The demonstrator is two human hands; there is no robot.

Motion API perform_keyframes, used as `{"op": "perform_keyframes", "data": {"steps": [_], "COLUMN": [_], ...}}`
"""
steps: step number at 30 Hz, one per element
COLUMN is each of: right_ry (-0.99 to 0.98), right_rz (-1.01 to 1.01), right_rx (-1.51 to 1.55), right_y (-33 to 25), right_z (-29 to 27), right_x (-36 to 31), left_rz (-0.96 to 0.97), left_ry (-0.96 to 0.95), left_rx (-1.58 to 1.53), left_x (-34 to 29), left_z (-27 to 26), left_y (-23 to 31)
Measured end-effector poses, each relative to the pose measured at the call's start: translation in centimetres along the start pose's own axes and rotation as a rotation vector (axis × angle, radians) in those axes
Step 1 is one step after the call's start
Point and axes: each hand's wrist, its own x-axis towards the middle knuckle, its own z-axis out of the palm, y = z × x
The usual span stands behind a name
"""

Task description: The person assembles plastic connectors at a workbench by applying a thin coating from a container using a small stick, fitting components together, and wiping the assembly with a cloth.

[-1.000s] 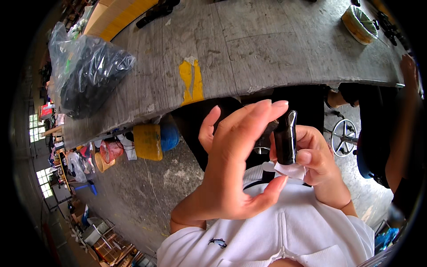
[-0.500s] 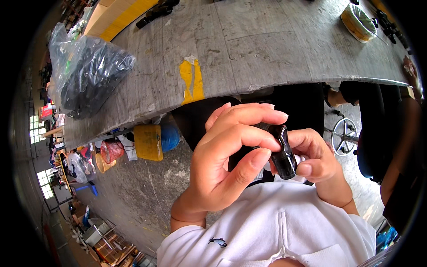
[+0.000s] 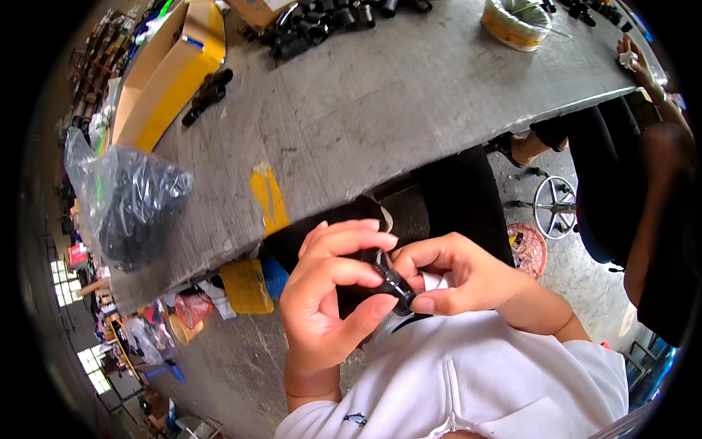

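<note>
A short, glossy black cylindrical part (image 3: 395,283) is held between my two hands in front of my chest, just off the table's near edge. My left hand (image 3: 325,293) grips it from the left with curled fingers and thumb. On the other side, my right hand (image 3: 464,276) pinches its lower end. A bit of white cloth (image 3: 436,281) shows between the right fingers, against the part. The far side of the part is hidden by my fingers.
On the grey table (image 3: 351,124) lie a pile of black parts (image 3: 314,29), an open cardboard box (image 3: 172,80), a clear bag of black pieces (image 3: 139,208) and a round tub (image 3: 515,25). A co-worker's hand (image 3: 636,62) holds something white at the right. A wheel-based stool (image 3: 556,207) stands below.
My view has shifted, bringing the pile of black parts and more of the box into sight. Both hands still hold the black part, which now tilts more and appears further left.
</note>
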Motion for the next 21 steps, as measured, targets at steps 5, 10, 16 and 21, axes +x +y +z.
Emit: {"op": "perform_keyframes", "data": {"steps": [5,10,16,21], "right_ry": [0.096,0.129,0.206,0.292], "right_rz": [-0.063,-0.076,-0.015,0.001], "right_rx": [0.034,0.112,0.106,0.083], "right_y": [0.2,1.1,1.9,2.4], "right_z": [-0.4,-1.4,-1.7,-1.7], "right_x": [-0.2,-1.2,-1.7,-1.8], "left_rz": [0.022,0.226,0.151,0.174], "left_ry": [0.104,0.247,0.564,0.619], "left_rx": [-0.025,0.336,0.642,0.639], "left_x": [0.4,3.8,9.5,13.2], "left_z": [-0.5,-4.2,-14.7,-19.7], "left_y": [0.4,-1.1,-5.7,-9.5]}}
